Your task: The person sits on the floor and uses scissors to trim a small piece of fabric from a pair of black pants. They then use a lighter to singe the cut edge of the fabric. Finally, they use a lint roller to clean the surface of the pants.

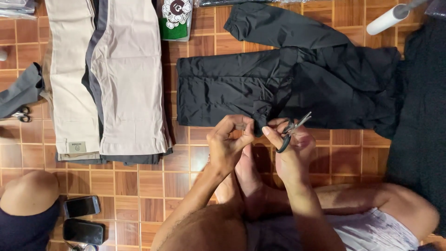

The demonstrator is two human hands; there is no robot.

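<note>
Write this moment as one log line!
left hand: pinches black garment edge | right hand: holds scissors | floor: tiled

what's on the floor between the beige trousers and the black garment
Only bare wooden floor separates the beige trousers from the black garment, as the head view shows.

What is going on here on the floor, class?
A person sits on a tiled floor. The left hand pinches the edge of black trousers; the right hand holds small scissors beside that spot. Folded beige trousers lie stacked to the left, two phones nearby.
</note>
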